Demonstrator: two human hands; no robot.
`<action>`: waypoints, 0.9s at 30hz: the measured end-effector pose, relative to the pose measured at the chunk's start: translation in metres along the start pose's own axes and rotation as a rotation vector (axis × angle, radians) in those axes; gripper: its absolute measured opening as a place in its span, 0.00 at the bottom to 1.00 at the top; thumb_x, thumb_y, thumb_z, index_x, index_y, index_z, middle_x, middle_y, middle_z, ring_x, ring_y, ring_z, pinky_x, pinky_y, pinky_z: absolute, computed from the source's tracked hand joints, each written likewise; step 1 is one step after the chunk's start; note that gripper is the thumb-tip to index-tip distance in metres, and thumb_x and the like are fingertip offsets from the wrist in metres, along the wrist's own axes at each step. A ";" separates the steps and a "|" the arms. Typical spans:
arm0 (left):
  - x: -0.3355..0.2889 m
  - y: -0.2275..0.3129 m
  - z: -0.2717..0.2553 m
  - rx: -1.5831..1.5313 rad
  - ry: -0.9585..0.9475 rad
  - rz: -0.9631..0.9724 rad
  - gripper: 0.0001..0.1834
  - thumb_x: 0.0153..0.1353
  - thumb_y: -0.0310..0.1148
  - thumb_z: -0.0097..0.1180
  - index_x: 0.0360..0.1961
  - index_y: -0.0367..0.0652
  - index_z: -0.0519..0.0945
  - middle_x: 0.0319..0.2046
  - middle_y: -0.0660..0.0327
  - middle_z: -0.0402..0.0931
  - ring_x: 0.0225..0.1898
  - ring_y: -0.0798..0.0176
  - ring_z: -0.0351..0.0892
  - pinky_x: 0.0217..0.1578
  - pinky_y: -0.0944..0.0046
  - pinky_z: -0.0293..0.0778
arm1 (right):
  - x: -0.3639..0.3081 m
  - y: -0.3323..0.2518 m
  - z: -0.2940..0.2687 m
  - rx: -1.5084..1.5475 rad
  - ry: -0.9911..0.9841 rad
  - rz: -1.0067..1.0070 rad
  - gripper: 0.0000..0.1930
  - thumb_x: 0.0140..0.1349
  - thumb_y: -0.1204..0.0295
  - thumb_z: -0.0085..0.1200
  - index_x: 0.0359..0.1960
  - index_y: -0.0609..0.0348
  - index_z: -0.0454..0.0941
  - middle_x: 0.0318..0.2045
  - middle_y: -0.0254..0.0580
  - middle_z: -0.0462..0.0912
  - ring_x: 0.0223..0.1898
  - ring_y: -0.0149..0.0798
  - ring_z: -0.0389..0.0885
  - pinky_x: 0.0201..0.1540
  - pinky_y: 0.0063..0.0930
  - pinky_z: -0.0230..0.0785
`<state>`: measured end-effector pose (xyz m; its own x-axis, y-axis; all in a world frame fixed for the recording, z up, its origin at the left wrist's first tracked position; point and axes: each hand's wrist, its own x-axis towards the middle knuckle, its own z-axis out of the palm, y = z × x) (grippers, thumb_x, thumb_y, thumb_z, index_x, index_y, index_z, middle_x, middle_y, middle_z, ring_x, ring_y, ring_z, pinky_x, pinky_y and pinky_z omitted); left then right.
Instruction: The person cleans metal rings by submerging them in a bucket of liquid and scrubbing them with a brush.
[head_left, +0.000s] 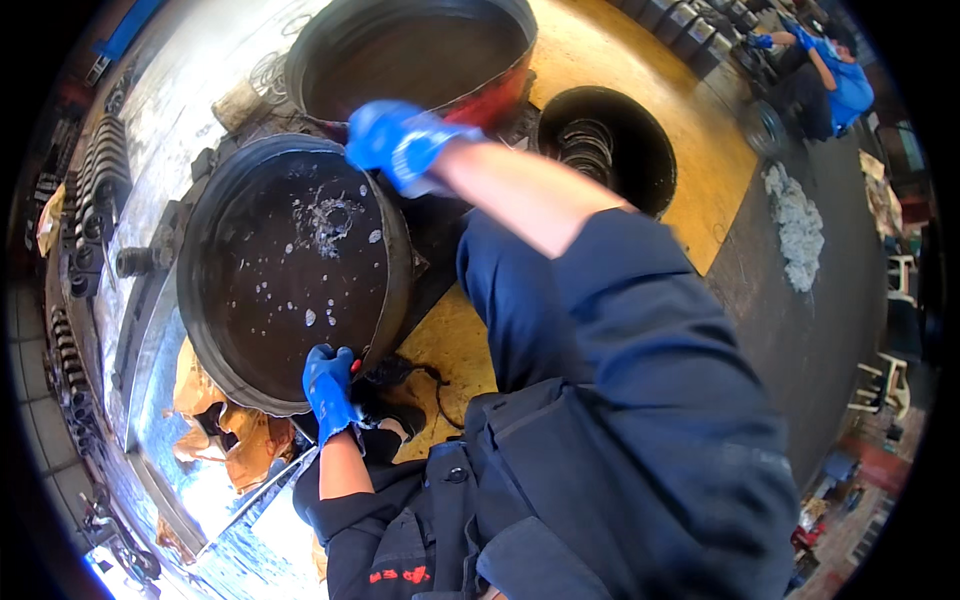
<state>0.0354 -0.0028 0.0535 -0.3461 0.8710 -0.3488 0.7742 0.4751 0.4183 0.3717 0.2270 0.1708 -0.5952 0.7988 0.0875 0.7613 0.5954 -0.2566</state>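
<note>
Left hand (330, 385), gloved, fingers curled at near rim of dark round basin (398, 265) — any grip unclear. Right hand (400, 145) (blurred) by far rim — hold can't be told. Basin between both.

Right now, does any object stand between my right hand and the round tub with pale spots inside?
Nothing visible does. The right hand, blurred, overlaps the upper-right rim of the round tub in this view; whether they touch, I cannot tell. The red-sided tub lies farther ahead, not between them.
</note>
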 end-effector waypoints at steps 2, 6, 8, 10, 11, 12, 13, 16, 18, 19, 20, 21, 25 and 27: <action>0.010 -0.011 0.009 -0.071 -0.031 0.025 0.17 0.58 0.39 0.69 0.39 0.35 0.84 0.31 0.58 0.83 0.34 0.62 0.80 0.39 0.59 0.76 | -0.071 0.044 -0.041 0.403 0.142 0.200 0.12 0.59 0.63 0.63 0.36 0.60 0.85 0.33 0.54 0.84 0.39 0.53 0.84 0.44 0.44 0.76; 0.020 -0.018 0.020 -0.114 -0.069 0.102 0.15 0.57 0.39 0.66 0.34 0.35 0.82 0.30 0.54 0.81 0.33 0.58 0.79 0.40 0.58 0.76 | -0.220 0.154 -0.052 0.134 0.009 0.258 0.13 0.61 0.62 0.59 0.35 0.61 0.81 0.30 0.57 0.82 0.30 0.56 0.78 0.36 0.47 0.74; 0.021 -0.017 0.019 -0.122 -0.070 0.082 0.16 0.58 0.39 0.67 0.36 0.35 0.83 0.31 0.55 0.81 0.34 0.60 0.79 0.40 0.59 0.75 | -0.277 0.168 -0.053 -0.131 -0.395 0.479 0.10 0.57 0.65 0.59 0.34 0.59 0.84 0.32 0.54 0.86 0.30 0.53 0.82 0.34 0.47 0.76; 0.019 -0.015 0.015 -0.124 -0.102 0.042 0.18 0.58 0.38 0.68 0.40 0.33 0.82 0.33 0.57 0.82 0.35 0.62 0.78 0.41 0.59 0.75 | -0.315 0.154 -0.046 -0.121 -0.586 0.585 0.13 0.55 0.65 0.62 0.40 0.55 0.86 0.38 0.52 0.88 0.41 0.56 0.88 0.43 0.47 0.81; 0.024 -0.022 0.015 -0.080 -0.117 0.042 0.18 0.57 0.38 0.69 0.41 0.33 0.82 0.33 0.57 0.82 0.35 0.62 0.78 0.41 0.59 0.76 | -0.333 0.156 -0.038 -0.028 -0.583 0.536 0.18 0.56 0.65 0.63 0.49 0.51 0.85 0.43 0.50 0.88 0.46 0.56 0.87 0.48 0.46 0.80; 0.036 -0.029 0.019 -0.036 -0.137 0.049 0.19 0.57 0.38 0.70 0.41 0.33 0.82 0.33 0.57 0.82 0.36 0.62 0.78 0.41 0.59 0.76 | -0.345 0.157 -0.028 -0.064 -0.621 0.547 0.21 0.56 0.66 0.63 0.53 0.49 0.83 0.45 0.50 0.87 0.49 0.55 0.86 0.50 0.46 0.80; 0.039 -0.034 0.021 0.009 -0.154 0.048 0.19 0.57 0.38 0.71 0.42 0.33 0.82 0.33 0.58 0.82 0.36 0.62 0.78 0.41 0.59 0.76 | -0.351 0.158 -0.015 -0.098 -0.661 0.549 0.24 0.56 0.66 0.63 0.57 0.46 0.81 0.47 0.49 0.87 0.51 0.55 0.86 0.52 0.45 0.79; 0.044 -0.047 0.031 -0.074 -0.174 0.019 0.19 0.59 0.38 0.71 0.42 0.33 0.82 0.32 0.59 0.82 0.34 0.63 0.78 0.39 0.59 0.76 | -0.353 0.164 0.008 -0.174 -0.795 0.485 0.25 0.57 0.66 0.64 0.59 0.45 0.80 0.49 0.46 0.87 0.54 0.54 0.85 0.53 0.44 0.79; 0.054 -0.063 0.028 -0.115 -0.196 -0.019 0.18 0.58 0.38 0.72 0.41 0.35 0.82 0.31 0.61 0.81 0.33 0.65 0.77 0.36 0.60 0.75 | -0.335 0.160 0.022 -0.210 -0.941 0.478 0.22 0.62 0.65 0.61 0.60 0.45 0.81 0.51 0.45 0.87 0.55 0.51 0.85 0.55 0.42 0.78; 0.060 -0.076 0.029 -0.143 -0.202 -0.031 0.17 0.58 0.37 0.74 0.40 0.37 0.82 0.30 0.63 0.80 0.31 0.67 0.76 0.34 0.62 0.74 | -0.335 0.166 0.039 -0.167 -0.948 0.543 0.21 0.64 0.64 0.59 0.59 0.45 0.82 0.52 0.45 0.87 0.55 0.51 0.85 0.56 0.41 0.78; 0.064 -0.079 0.038 -0.174 -0.224 -0.036 0.17 0.57 0.37 0.75 0.39 0.39 0.82 0.29 0.64 0.79 0.30 0.68 0.75 0.32 0.63 0.73 | -0.344 0.177 0.069 -0.126 -0.962 0.624 0.20 0.65 0.63 0.57 0.59 0.45 0.83 0.53 0.44 0.87 0.55 0.50 0.85 0.56 0.41 0.78; 0.063 -0.074 0.039 -0.154 -0.229 -0.035 0.17 0.58 0.37 0.74 0.40 0.37 0.82 0.30 0.63 0.80 0.31 0.67 0.76 0.34 0.62 0.74 | -0.342 0.179 0.079 -0.084 -0.969 0.694 0.19 0.67 0.62 0.56 0.58 0.46 0.84 0.54 0.44 0.87 0.55 0.50 0.85 0.56 0.40 0.78; 0.047 -0.049 0.037 -0.065 -0.204 -0.005 0.18 0.59 0.37 0.71 0.41 0.33 0.82 0.32 0.60 0.81 0.34 0.65 0.77 0.37 0.59 0.76 | -0.356 0.184 0.080 -0.021 -0.897 0.733 0.16 0.69 0.61 0.52 0.51 0.49 0.88 0.49 0.45 0.89 0.51 0.47 0.87 0.57 0.39 0.76; 0.044 -0.052 0.025 -0.076 -0.160 0.007 0.17 0.59 0.37 0.71 0.40 0.34 0.81 0.31 0.61 0.80 0.33 0.64 0.76 0.38 0.59 0.76 | -0.342 0.179 0.042 0.285 -0.747 1.083 0.16 0.68 0.62 0.52 0.49 0.51 0.88 0.47 0.46 0.89 0.49 0.48 0.87 0.55 0.40 0.77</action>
<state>-0.0063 0.0076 -0.0045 -0.2478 0.8461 -0.4719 0.7317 0.4827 0.4812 0.7005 0.0572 0.0542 0.2010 0.5607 -0.8033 0.9091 -0.4121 -0.0602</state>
